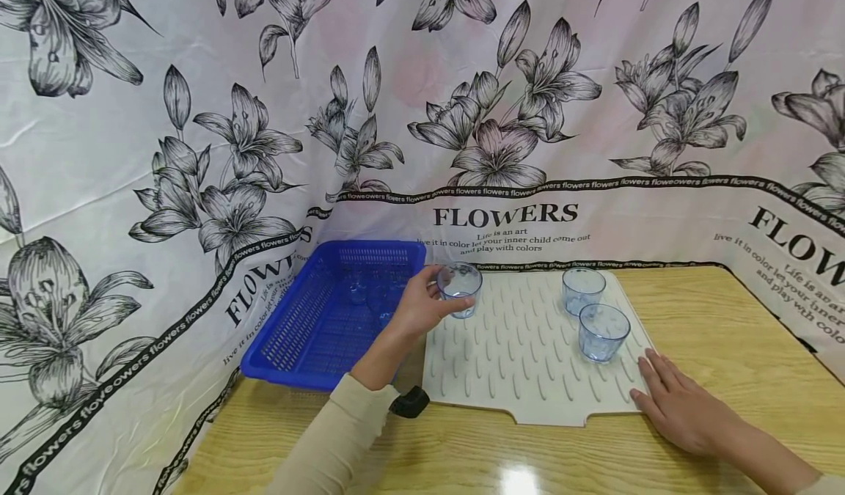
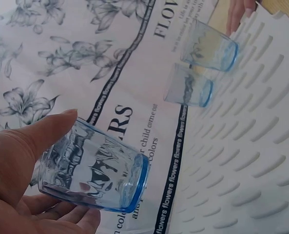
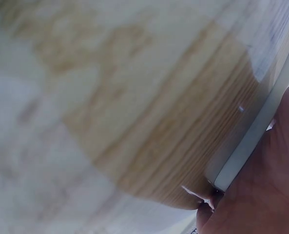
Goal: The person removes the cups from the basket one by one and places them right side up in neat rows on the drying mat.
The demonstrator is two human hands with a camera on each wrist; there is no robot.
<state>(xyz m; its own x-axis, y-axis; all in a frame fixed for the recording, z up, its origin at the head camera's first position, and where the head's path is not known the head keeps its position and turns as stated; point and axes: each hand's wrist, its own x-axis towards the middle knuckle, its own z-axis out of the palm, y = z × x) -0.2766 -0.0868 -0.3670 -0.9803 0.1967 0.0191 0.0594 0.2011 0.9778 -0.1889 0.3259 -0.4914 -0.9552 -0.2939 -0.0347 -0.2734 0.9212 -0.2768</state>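
Your left hand (image 1: 422, 306) curls around a small blue glass (image 1: 459, 290), thumb on one side and fingers on the other, holding it upright at the mat's (image 1: 528, 378) left edge, just beside the blue basket (image 1: 310, 326). From the left wrist view, the glass (image 2: 93, 168) sits between your thumb on top and your fingers beneath; whether its base touches the mat yet cannot be told. That side grip keeps the rim free and the glass level.

Your right hand (image 1: 680, 403) lies flat, fingers straight, pressing on the mat's near right corner where it meets the wooden surface (image 1: 726, 319). It grips nothing; it probably pins the mat so it does not slide. The right wrist view shows only the mat's edge (image 3: 251, 141) against your palm.

Two more glasses (image 1: 584, 290) (image 1: 604, 331) stand upright on the mat's right side, close together but apart, probably spaced so each sits between the ridges. More glassware shows faintly inside the basket.
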